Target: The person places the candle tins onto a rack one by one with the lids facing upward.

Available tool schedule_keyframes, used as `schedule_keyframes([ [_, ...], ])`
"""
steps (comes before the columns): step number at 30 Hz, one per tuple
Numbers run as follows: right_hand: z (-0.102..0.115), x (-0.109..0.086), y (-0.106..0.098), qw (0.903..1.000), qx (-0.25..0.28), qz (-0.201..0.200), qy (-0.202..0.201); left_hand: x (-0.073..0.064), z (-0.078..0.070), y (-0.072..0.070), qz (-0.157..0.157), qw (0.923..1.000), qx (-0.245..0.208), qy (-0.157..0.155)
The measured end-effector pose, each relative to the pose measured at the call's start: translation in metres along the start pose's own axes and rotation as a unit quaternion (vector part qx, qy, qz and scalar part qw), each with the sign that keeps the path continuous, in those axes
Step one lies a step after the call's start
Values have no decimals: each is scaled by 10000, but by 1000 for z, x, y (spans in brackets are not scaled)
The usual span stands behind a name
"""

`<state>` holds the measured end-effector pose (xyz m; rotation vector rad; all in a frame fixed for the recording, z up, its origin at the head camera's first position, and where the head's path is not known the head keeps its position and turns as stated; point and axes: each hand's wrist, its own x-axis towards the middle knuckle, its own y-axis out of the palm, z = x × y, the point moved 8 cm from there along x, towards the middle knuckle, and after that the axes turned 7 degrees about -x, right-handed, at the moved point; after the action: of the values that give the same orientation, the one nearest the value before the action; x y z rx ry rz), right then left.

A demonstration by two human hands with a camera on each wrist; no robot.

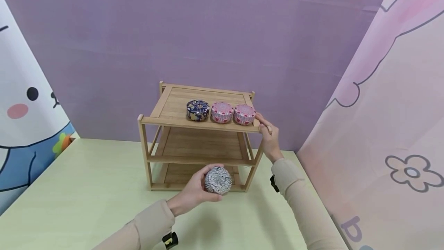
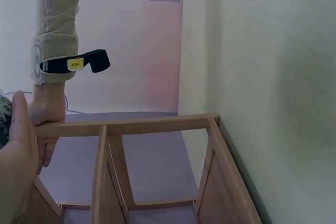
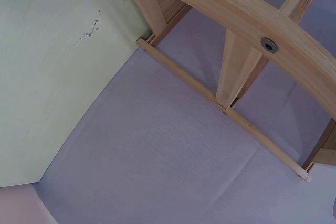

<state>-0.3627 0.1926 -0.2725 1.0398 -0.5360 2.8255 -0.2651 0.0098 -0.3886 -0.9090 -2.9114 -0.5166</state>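
My left hand (image 1: 195, 188) grips a round tin (image 1: 218, 180) with a black-and-white patterned lid, in front of the wooden shelf's lower tiers. In the left wrist view the tin (image 2: 4, 119) is cut off by the left edge, beside my left hand (image 2: 18, 156). At the top right front corner of the three-tier wooden shelf (image 1: 199, 124), my right hand (image 1: 270, 136) holds the frame. Two pink patterned tins (image 1: 222, 112) and a dark blue floral tin (image 1: 197, 110) stand in a row on the top tier. The nearer pink tin (image 1: 244, 114) is close to my right fingertips.
The shelf stands on a pale yellow-green table (image 1: 104, 188) before a purple backdrop (image 1: 208, 30). A pink printed panel (image 1: 388, 119) rises at the right, and a cartoon-printed panel (image 1: 27, 126) at the left. Side rails of the shelf (image 3: 231, 3) cross the right wrist view.
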Motion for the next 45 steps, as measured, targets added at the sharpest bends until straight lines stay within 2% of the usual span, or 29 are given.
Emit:
schedule_keyframes([
  [6,1,1,0,10000,17,-20,-57,-2,-2,-3,19,9999,128,79],
  [15,0,2,-1,10000,-45,-20,-27,-6,-3,-5,60,9998,177,36],
  [25,0,1,0,9998,-174,71,25,-11,-3,-11,-63,9979,643,-18],
  [34,0,0,1,9998,-190,47,43,-15,-4,-15,-16,9967,809,-90],
  [40,1,0,1,9998,-189,36,42,-19,-15,-15,118,9915,1291,-38],
  [45,4,-1,0,9997,-219,57,22,-23,-30,-17,145,9827,1842,106],
])
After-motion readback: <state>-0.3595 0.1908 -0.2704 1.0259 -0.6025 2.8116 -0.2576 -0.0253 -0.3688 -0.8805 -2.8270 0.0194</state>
